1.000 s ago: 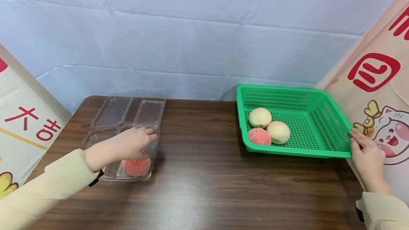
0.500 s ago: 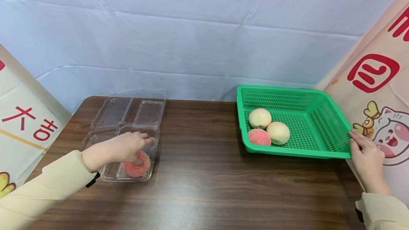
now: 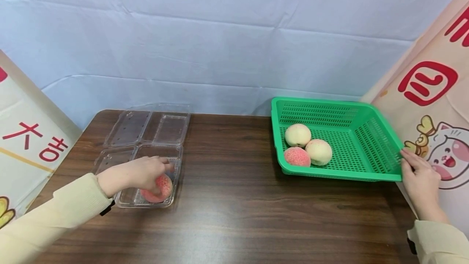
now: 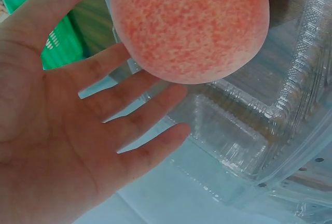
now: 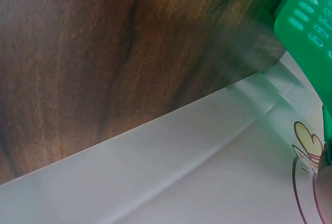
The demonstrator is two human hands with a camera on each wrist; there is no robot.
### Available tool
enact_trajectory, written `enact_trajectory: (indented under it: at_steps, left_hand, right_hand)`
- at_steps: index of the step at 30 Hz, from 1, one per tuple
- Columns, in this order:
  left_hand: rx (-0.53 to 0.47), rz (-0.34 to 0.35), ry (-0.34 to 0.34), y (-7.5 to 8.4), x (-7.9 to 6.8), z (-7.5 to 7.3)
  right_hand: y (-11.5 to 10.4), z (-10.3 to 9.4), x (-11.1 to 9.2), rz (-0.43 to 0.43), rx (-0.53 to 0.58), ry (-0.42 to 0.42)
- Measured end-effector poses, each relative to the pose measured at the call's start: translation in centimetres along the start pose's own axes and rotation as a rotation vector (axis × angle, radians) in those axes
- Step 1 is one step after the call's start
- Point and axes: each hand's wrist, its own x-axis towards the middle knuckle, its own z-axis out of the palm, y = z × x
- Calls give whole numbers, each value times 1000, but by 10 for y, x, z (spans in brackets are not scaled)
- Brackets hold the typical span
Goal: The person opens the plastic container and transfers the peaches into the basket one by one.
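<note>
My left hand [image 3: 144,171] is over the clear plastic clamshell box [image 3: 178,174], around the upper side of a pink-red peach [image 3: 166,186] in its front compartment. Seen from the left wrist, the fingers of that hand [image 4: 72,125] are spread and nearly straight, with some fingertips against or just behind the peach [image 4: 192,22]; which of these, I cannot tell. My right hand [image 3: 421,180] grips the right rim of a green plastic basket [image 3: 370,150]. Only a sliver of this hand shows in the right wrist view, beside the basket wall [image 5: 306,32].
Inside the basket, at its left end, lie two pale peaches [image 3: 298,135] and one pink peach [image 3: 297,157]. The clamshell's lid [image 3: 170,127] lies folded back toward the rear table edge. Brown wooden table [image 3: 227,199] stretches between box and basket. Cloth hangs behind, with printed panels [image 3: 439,133] at the sides.
My left hand first drew back and spread its fingers, uncovering more of the pink peach, then came down closer around it. The right hand and basket stay put.
</note>
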Motion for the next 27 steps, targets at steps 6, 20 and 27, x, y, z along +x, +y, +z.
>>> enact_trajectory:
  at_steps: [6,20,27]
  left_hand:
    - [-12,-4,-16,-1,1,6]
    - [-72,-26,-51,-2,2,18]
    - [-90,-47,-74,-4,5,26]
  right_hand:
    - [0,0,0,-3,6,2]
    - [0,-1,0,-21,18,15]
    - [0,0,0,-6,18,9]
